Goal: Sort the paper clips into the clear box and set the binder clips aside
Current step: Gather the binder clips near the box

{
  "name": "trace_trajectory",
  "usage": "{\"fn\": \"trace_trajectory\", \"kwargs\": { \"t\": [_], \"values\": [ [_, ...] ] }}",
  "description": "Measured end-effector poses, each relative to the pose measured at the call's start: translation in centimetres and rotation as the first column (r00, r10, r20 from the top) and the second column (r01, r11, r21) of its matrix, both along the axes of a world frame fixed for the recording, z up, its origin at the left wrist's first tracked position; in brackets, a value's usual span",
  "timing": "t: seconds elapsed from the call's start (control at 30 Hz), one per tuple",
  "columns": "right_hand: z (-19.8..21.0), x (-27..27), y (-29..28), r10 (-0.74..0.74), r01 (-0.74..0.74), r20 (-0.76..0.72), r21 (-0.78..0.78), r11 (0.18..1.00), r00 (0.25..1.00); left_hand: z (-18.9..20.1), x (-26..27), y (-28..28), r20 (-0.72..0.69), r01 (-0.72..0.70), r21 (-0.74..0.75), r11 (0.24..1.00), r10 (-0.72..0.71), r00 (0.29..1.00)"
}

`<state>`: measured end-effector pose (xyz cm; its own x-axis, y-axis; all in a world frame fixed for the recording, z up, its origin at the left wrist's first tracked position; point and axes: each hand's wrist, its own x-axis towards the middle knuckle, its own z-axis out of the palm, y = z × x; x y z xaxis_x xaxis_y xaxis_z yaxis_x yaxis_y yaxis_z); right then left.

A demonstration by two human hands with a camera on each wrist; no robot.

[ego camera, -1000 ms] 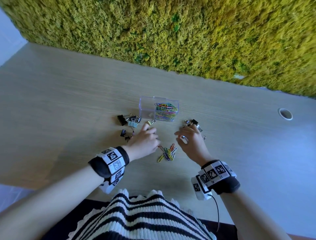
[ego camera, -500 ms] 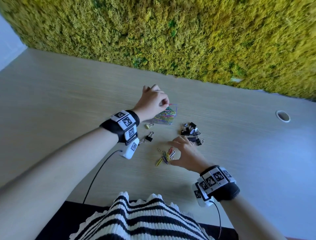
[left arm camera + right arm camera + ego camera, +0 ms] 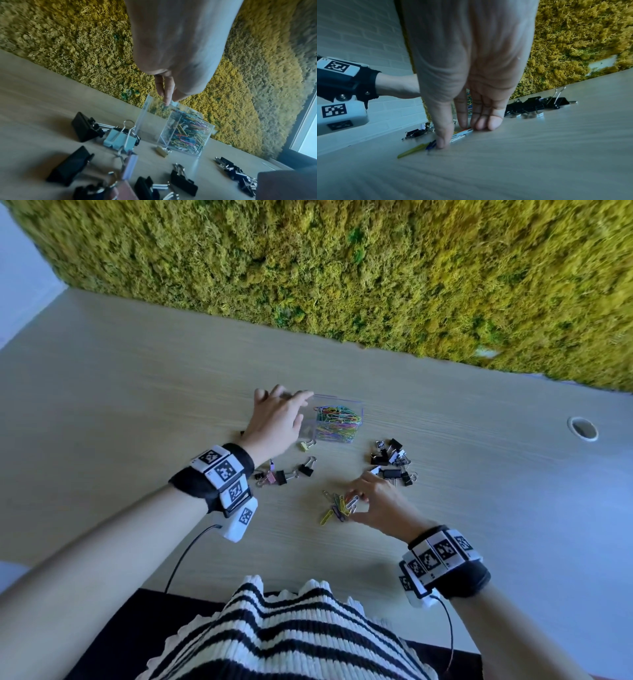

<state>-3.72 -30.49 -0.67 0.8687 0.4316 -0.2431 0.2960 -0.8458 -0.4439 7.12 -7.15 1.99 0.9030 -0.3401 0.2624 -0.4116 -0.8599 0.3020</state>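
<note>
The clear box (image 3: 342, 405) stands mid-table, its right half full of coloured paper clips (image 3: 337, 422). My left hand (image 3: 291, 402) hovers over its left half, fingers straight and spread; in the left wrist view the fingertips (image 3: 166, 98) touch the rim of the clear box (image 3: 147, 108). A small pile of loose paper clips (image 3: 337, 506) lies nearer me. My right hand (image 3: 356, 503) pinches them against the table between thumb and fingers, as the right wrist view shows the hand (image 3: 453, 136) on the clips (image 3: 462, 133). Binder clips lie in a right cluster (image 3: 390, 462) and a left cluster (image 3: 279, 475).
A small yellow binder clip (image 3: 306, 445) lies at the box's front left corner. A moss wall (image 3: 342, 268) backs the wooden table (image 3: 137, 392). A cable hole (image 3: 583, 429) sits at far right. My striped top (image 3: 291, 628) is at the near edge.
My left hand rose from the table to the box, and its curled fingers have since spread. My right hand left the right binder clips and closed on the loose paper clips.
</note>
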Motion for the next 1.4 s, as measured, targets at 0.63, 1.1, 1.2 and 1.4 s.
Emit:
{"fn": "trace_trajectory", "kwargs": {
  "t": [0.63,1.1,1.2,1.4],
  "values": [
    [-0.6,0.2,1.1,0.081,-0.08,0.005,-0.027,0.996,0.997,-0.9,-3.3,0.1,0.05,0.132,-0.053,0.99,-0.13,0.99],
    [-0.1,3.0,3.1,0.206,-0.201,0.055,-0.09,0.976,0.977,-4.6,-8.2,-0.4,-0.151,0.235,0.038,0.971,-0.227,0.962],
    [-0.2,3.0,3.2,0.193,-0.184,0.067,-0.125,0.975,0.979,-4.8,-8.5,-0.6,-0.152,0.251,0.05,0.967,-0.241,0.959],
    [-0.4,2.6,2.9,0.093,-0.09,0.082,-0.041,0.995,0.992,-4.5,-8.6,-1.0,-0.196,0.248,0.114,0.962,-0.223,0.955]
  ]
}}
